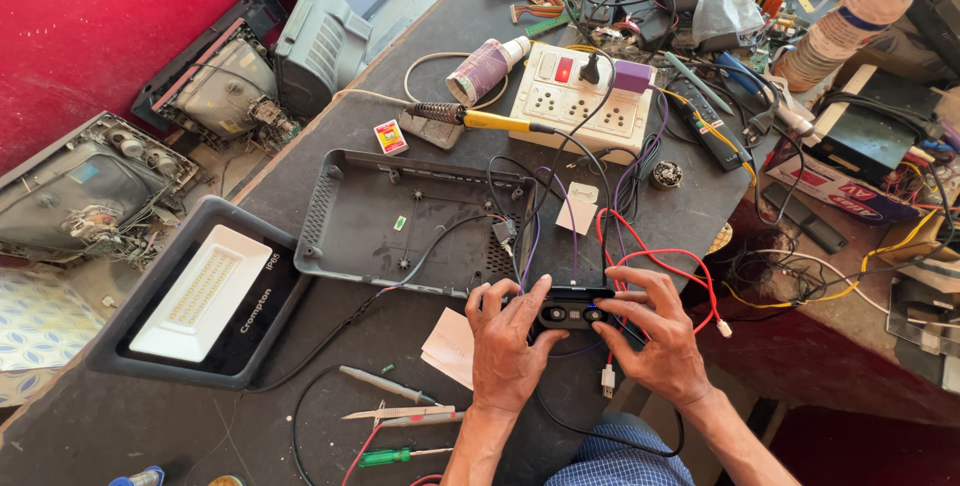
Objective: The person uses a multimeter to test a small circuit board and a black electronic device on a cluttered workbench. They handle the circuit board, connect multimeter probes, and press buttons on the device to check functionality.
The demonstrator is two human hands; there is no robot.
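A dark worktable (120, 416) fills the view, cluttered at its far end. On its left part lies an LED floodlight (200, 291), face up, and just right of it an open grey plastic casing (400, 221), hollow side up, with thin wires running out of its right end. Beyond the casing sit a white switch-and-socket board (585, 96) and a yellow-handled soldering iron (470, 117). Near the front edge lie a pair of tweezers (395, 413) and a green-handled screwdriver (390, 457), with a slip of white paper (450, 346) beside them.

Both forearms reach forward from the bottom of the view. The left hand (505, 346) and right hand (655, 336) are clasped on the two ends of a small black electronic module (572, 314) at the table's near edge, just in front of the casing. Thumbs press on its top face, fingers curl over the far side. Red wires (660, 261) loop around the right hand, ending in a small white connector (607, 380).
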